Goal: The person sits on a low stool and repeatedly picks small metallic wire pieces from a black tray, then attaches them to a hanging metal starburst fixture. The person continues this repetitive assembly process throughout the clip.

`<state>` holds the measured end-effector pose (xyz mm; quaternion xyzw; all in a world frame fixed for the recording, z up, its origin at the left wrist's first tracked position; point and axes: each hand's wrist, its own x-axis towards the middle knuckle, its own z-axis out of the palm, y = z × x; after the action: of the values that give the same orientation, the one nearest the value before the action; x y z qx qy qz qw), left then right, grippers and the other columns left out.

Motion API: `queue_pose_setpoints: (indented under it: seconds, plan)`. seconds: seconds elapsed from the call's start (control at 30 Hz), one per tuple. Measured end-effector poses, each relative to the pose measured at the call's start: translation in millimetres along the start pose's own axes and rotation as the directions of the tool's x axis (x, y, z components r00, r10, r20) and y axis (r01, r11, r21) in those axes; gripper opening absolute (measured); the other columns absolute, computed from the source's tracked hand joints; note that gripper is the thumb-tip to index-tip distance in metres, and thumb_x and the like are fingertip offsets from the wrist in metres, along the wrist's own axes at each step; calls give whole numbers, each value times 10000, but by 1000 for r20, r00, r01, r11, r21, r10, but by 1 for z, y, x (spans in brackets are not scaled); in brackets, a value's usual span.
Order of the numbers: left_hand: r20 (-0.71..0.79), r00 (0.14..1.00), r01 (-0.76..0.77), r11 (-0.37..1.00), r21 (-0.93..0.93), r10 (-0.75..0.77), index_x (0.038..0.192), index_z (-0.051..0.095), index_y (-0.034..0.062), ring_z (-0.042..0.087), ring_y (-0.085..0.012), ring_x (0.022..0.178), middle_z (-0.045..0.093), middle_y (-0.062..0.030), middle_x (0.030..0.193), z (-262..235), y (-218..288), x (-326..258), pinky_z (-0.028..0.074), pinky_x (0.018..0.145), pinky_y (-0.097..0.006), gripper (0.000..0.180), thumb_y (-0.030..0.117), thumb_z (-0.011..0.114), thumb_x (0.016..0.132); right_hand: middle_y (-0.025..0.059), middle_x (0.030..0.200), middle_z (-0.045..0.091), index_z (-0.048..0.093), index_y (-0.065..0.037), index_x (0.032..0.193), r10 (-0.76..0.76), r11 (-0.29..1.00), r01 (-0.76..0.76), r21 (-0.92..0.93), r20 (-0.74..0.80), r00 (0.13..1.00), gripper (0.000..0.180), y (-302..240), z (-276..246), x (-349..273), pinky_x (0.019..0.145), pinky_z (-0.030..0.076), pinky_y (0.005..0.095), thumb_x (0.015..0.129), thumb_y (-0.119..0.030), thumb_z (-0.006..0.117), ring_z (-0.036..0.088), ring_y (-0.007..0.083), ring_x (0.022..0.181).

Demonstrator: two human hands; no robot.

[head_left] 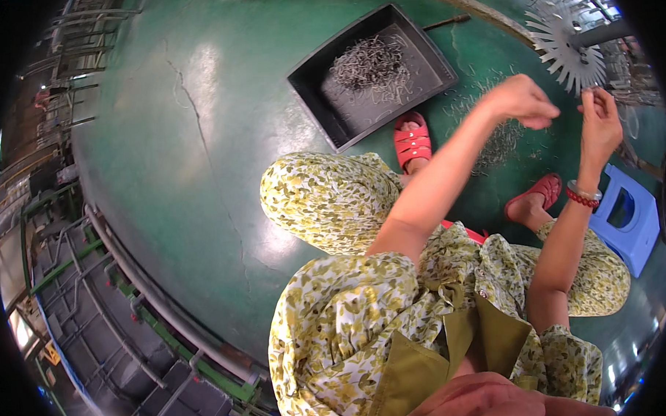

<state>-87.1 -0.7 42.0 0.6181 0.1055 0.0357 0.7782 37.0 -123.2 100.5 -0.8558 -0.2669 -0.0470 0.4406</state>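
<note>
The left hand point(529, 104) and right hand point(600, 122), apart with fingers curled on something I cannot make out, sit close below the toothed metal wheel point(562, 46) at two o'clock, probably for reach, while the black tray point(326, 109) at twelve presumably corrals bent metal pieces point(372, 63)

Light is bright over the green floor point(155, 155), with white glare patches along its left half. The toothed metal disc point(561, 44) gleams near the floor's upper right corner. Beyond the left edge, dimmer pipework point(134, 277) curves with fisheye distortion, softening toward the black rim.
</note>
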Motion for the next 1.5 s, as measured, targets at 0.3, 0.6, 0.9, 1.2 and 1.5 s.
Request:
queue_pose_setpoints:
  seconds: [0.3, 0.6, 0.9, 1.2, 1.5]
  plan:
    - [-556, 484, 860, 484, 160, -676, 771, 709, 53, 644, -130, 626, 666, -44, 723, -229, -78, -152, 550, 526, -245, 66, 72, 730, 712, 10, 801, 643, 636, 22, 991, 77, 962, -89, 257, 55, 995, 220, -3, -18, -17, 618, 438, 150, 822, -116, 663, 573, 40, 652]
    - [-888, 439, 818, 469, 332, -138, 743, 706, 32, 636, -168, 480, 649, -83, 590, -204, -209, -178, 532, 572, -266, 105, 112, 705, 675, 8, 795, 637, 634, 24, 995, 80, 956, -94, 278, 63, 995, 227, -10, -16, -23, 614, 442, 154, 819, -113, 672, 563, 34, 661]
    - [-943, 165, 727, 682, -81, -287, 722, 685, -12, 645, -216, 509, 642, -127, 582, -195, -216, -179, 546, 602, -304, 148, 122, 720, 669, 6, 791, 637, 638, 20, 986, 62, 980, -69, 187, 44, 997, 221, -7, -14, -20, 606, 433, 148, 813, -113, 678, 561, 35, 652]
    - [-968, 252, 775, 602, 193, -14, 779, 713, 60, 655, -309, 698, 655, -183, 725, -188, -217, -191, 521, 710, -364, 123, 128, 710, 676, 10, 794, 644, 643, 17, 979, 56, 972, -66, 226, 47, 997, 214, -12, -13, -23, 604, 431, 150, 814, -114, 677, 564, 37, 654]
    - [-936, 352, 877, 355, 323, -19, 795, 695, 46, 640, -357, 821, 657, -193, 844, -181, -206, -184, 517, 759, -410, 126, 138, 672, 713, 4, 789, 644, 645, 11, 982, 69, 976, -74, 203, 32, 997, 219, -4, -22, -23, 605, 432, 156, 814, -125, 678, 564, 38, 657]
